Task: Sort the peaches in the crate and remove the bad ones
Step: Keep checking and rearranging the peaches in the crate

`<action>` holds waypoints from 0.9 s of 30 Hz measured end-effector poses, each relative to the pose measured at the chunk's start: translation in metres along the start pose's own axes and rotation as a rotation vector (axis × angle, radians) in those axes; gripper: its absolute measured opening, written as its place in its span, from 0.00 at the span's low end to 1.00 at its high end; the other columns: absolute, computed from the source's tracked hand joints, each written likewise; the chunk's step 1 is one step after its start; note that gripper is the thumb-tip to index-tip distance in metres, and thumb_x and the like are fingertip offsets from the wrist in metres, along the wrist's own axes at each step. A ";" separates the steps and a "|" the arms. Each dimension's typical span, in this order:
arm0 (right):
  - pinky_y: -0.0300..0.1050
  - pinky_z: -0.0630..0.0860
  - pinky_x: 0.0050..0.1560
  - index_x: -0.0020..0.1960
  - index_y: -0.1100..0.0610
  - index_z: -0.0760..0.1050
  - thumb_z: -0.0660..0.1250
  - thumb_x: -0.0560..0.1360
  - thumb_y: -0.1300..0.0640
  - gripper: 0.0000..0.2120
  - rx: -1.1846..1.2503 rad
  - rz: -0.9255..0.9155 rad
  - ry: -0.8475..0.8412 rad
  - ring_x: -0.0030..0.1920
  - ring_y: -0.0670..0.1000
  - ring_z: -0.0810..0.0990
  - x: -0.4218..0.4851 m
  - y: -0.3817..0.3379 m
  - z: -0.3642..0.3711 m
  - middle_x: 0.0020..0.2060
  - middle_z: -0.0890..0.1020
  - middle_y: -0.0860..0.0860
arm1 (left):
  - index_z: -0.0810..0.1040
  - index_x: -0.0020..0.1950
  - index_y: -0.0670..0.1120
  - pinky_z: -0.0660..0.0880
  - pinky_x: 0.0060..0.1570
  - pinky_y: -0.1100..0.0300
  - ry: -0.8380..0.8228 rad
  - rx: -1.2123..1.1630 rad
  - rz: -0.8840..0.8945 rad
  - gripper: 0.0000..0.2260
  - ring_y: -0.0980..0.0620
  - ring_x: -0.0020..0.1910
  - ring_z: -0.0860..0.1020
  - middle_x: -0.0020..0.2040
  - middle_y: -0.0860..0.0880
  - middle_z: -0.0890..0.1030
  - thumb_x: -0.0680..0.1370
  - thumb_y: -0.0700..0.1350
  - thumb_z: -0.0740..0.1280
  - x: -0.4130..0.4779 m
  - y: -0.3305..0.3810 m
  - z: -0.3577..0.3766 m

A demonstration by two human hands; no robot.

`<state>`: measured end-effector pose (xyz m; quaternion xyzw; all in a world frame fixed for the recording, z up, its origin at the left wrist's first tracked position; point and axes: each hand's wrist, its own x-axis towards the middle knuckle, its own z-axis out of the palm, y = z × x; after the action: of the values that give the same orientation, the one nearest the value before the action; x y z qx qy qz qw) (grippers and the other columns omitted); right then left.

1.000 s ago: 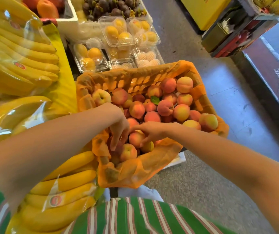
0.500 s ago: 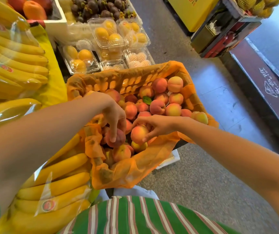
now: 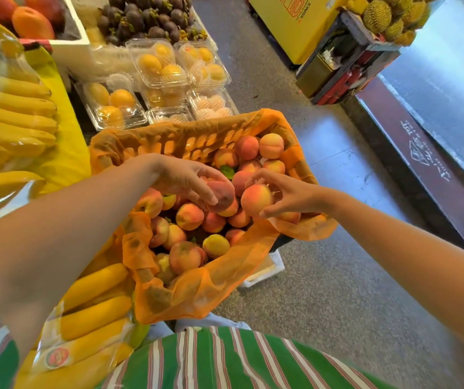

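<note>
- Peaches (image 3: pixel 188 217) fill the crate (image 3: pixel 169 138), which is lined with orange plastic, below both hands.
- Left hand (image 3: pixel 186 181) has its fingers (image 3: pixel 211 199) curled around a reddish peach (image 3: pixel 222 193), held above the pile.
- Right hand (image 3: pixel 290 192) grips an orange peach (image 3: pixel 256 199) between thumb and fingers, just beside the left hand's fruit.
- Bananas (image 3: pixel 93 287) lie left of both arms.

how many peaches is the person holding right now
2: one in the left hand, a reddish peach, and one in the right hand, an orange-pink peach, both above the crate.
</note>
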<state>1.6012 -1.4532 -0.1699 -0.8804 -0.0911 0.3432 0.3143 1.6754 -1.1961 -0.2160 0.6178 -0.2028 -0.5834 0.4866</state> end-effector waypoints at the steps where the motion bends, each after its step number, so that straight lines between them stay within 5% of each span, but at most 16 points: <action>1: 0.48 0.75 0.60 0.64 0.45 0.68 0.76 0.70 0.55 0.28 0.014 0.003 0.011 0.62 0.47 0.73 -0.003 0.002 -0.001 0.59 0.73 0.46 | 0.74 0.66 0.52 0.75 0.58 0.57 -0.014 -0.044 0.024 0.21 0.53 0.57 0.77 0.60 0.51 0.75 0.75 0.35 0.67 0.002 0.000 0.001; 6: 0.48 0.78 0.59 0.65 0.46 0.67 0.75 0.62 0.44 0.34 0.209 0.099 0.053 0.61 0.50 0.77 -0.014 0.006 -0.005 0.64 0.73 0.52 | 0.76 0.65 0.50 0.79 0.49 0.60 0.004 -0.267 0.167 0.17 0.50 0.53 0.81 0.57 0.48 0.81 0.77 0.38 0.64 0.013 0.002 0.011; 10: 0.56 0.77 0.59 0.65 0.53 0.67 0.74 0.63 0.49 0.33 0.627 0.169 0.037 0.59 0.57 0.79 -0.019 0.011 -0.005 0.61 0.75 0.59 | 0.72 0.67 0.41 0.79 0.49 0.63 0.046 -0.357 0.231 0.17 0.53 0.55 0.81 0.59 0.45 0.80 0.79 0.44 0.64 0.024 0.008 0.022; 13: 0.49 0.79 0.52 0.65 0.54 0.72 0.73 0.65 0.51 0.30 0.887 0.137 -0.005 0.57 0.56 0.80 -0.024 0.015 -0.005 0.59 0.78 0.58 | 0.70 0.68 0.36 0.77 0.46 0.65 0.081 -0.426 0.263 0.21 0.49 0.56 0.79 0.61 0.40 0.78 0.78 0.44 0.65 0.032 0.011 0.028; 17: 0.49 0.80 0.49 0.58 0.58 0.79 0.76 0.59 0.47 0.30 1.188 0.121 -0.029 0.49 0.54 0.82 -0.029 0.014 -0.006 0.51 0.82 0.58 | 0.72 0.63 0.37 0.78 0.56 0.59 0.044 -0.571 0.298 0.25 0.44 0.59 0.77 0.60 0.39 0.76 0.69 0.45 0.71 0.038 0.009 0.028; 22: 0.45 0.80 0.44 0.65 0.57 0.73 0.77 0.62 0.39 0.38 1.228 0.055 0.037 0.47 0.52 0.83 -0.031 0.011 -0.010 0.50 0.82 0.56 | 0.71 0.57 0.38 0.76 0.59 0.54 0.046 -0.749 0.317 0.25 0.44 0.54 0.79 0.59 0.38 0.76 0.63 0.43 0.70 0.043 0.009 0.025; 25: 0.43 0.80 0.46 0.63 0.56 0.75 0.80 0.59 0.42 0.37 1.116 0.076 0.111 0.49 0.51 0.84 -0.036 0.014 -0.014 0.52 0.84 0.56 | 0.75 0.53 0.36 0.78 0.54 0.58 0.048 -0.730 0.322 0.13 0.45 0.51 0.81 0.53 0.39 0.81 0.73 0.43 0.60 0.044 0.014 0.028; 27: 0.43 0.80 0.49 0.62 0.57 0.75 0.80 0.58 0.42 0.37 1.043 0.091 0.135 0.52 0.51 0.83 -0.039 0.018 -0.017 0.52 0.83 0.55 | 0.77 0.54 0.37 0.80 0.50 0.60 0.086 -0.714 0.328 0.14 0.46 0.50 0.80 0.52 0.39 0.81 0.78 0.42 0.55 0.044 0.016 0.027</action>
<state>1.5819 -1.4902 -0.1496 -0.6302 0.1505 0.2985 0.7008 1.6661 -1.2490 -0.2219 0.3930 -0.0625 -0.5052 0.7657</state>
